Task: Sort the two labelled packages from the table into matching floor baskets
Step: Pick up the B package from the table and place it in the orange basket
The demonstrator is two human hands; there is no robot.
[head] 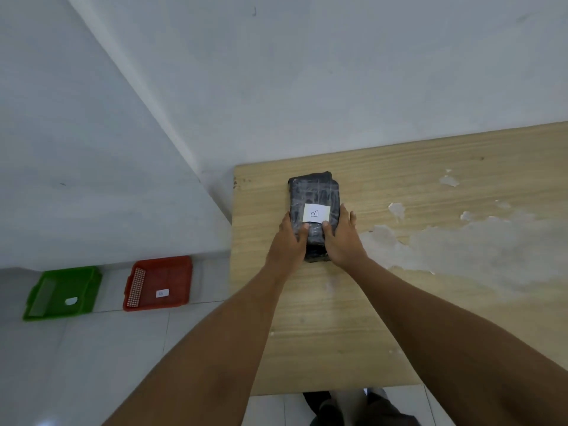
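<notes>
Both hands' grip on B-labelled package [313,204]

Your one head camera looks forward and steeply down — close over the table [399,302], floor at the left edge.

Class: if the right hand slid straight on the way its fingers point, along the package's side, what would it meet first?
Likely nothing on the table: the right hand points along the package toward the wall, which it would meet first.
</notes>
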